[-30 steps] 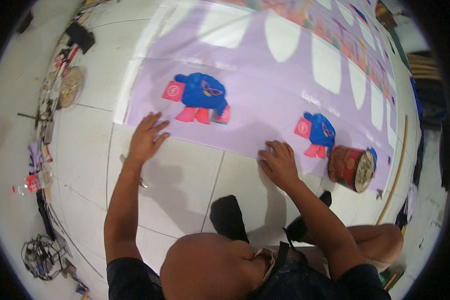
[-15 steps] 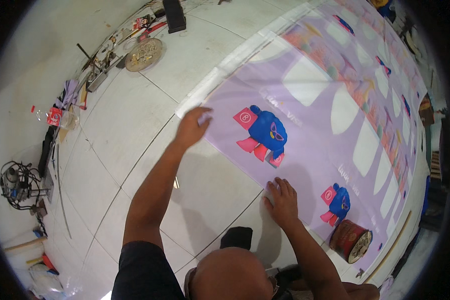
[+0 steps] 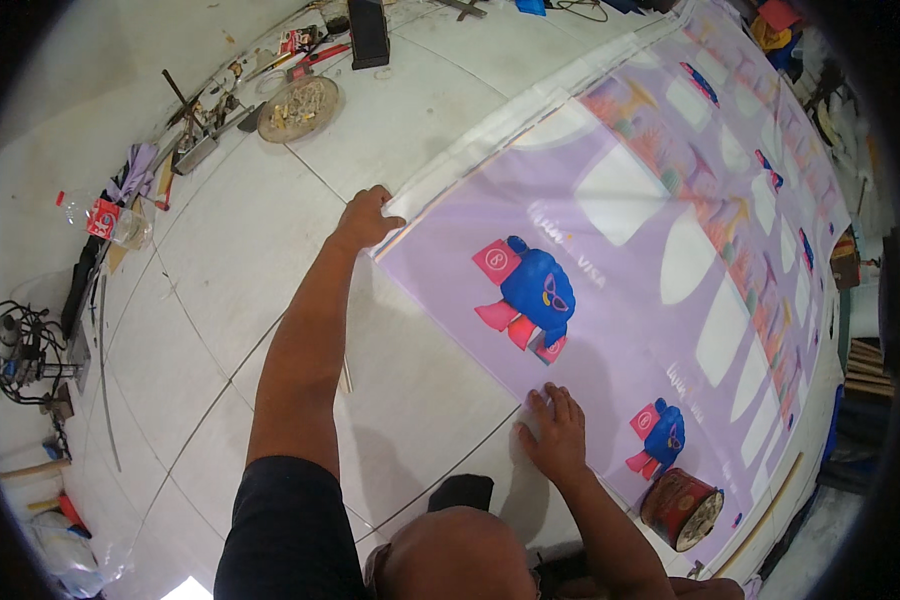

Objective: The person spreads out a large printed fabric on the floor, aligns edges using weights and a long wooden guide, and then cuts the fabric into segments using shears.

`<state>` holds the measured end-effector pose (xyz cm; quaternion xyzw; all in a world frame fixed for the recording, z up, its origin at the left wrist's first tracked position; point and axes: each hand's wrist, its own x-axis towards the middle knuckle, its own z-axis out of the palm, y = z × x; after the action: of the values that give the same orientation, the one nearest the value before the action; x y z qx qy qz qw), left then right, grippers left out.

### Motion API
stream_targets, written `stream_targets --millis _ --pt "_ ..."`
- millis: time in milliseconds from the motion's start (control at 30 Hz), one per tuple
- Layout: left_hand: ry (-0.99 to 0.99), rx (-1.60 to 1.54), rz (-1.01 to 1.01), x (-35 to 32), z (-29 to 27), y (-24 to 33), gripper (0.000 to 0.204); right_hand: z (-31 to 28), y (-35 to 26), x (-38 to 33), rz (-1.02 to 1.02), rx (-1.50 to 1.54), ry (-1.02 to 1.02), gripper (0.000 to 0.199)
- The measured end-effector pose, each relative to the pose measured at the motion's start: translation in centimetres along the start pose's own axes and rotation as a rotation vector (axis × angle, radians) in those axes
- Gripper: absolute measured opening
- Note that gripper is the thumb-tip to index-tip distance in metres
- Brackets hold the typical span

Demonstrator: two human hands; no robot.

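Note:
A large lilac printed fabric sheet point(image 3: 450, 255) with blue cartoon figures and white shapes lies across the floor to the right. My left hand point(image 3: 368, 218) is at its far left corner, fingers curled over the white margin and the thumb toward the print. My right hand point(image 3: 556, 436) rests with spread fingers on the sheet's near edge, below the larger blue figure. A red round tin point(image 3: 678, 508) tilts on the sheet to the right of that hand. What lies beneath the left fingers is hidden.
Pale floor tiles point(image 3: 220, 320) stretch to the left. Along the wall lie a round dish of small bits point(image 3: 298, 108), a plastic bottle point(image 3: 105, 218), a black block point(image 3: 368, 35) and a corded power tool point(image 3: 15, 350). A thin wooden strip point(image 3: 770, 510) lies at the right.
My left hand has moved up and slightly left, drawing the sheet's corner flatter and straighter along the margin. My right hand stays at the near edge; the view has shifted slightly.

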<state>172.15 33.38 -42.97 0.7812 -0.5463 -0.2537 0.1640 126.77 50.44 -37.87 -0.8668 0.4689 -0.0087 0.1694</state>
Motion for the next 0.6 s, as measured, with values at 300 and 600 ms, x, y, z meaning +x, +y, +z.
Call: stream_targets --millis 300,600 --pt "0.389 -0.156 0.084 -2.6 -0.8 -2.4 0.051 0.3 0.3 -0.5 -0.017 0.028 0.035 0.060" --pt "-0.149 -0.210 -0.691 -20.7 -4.7 -5.3 0.063 -0.2 0.2 -0.4 0.060 0.031 -0.003 0.059"
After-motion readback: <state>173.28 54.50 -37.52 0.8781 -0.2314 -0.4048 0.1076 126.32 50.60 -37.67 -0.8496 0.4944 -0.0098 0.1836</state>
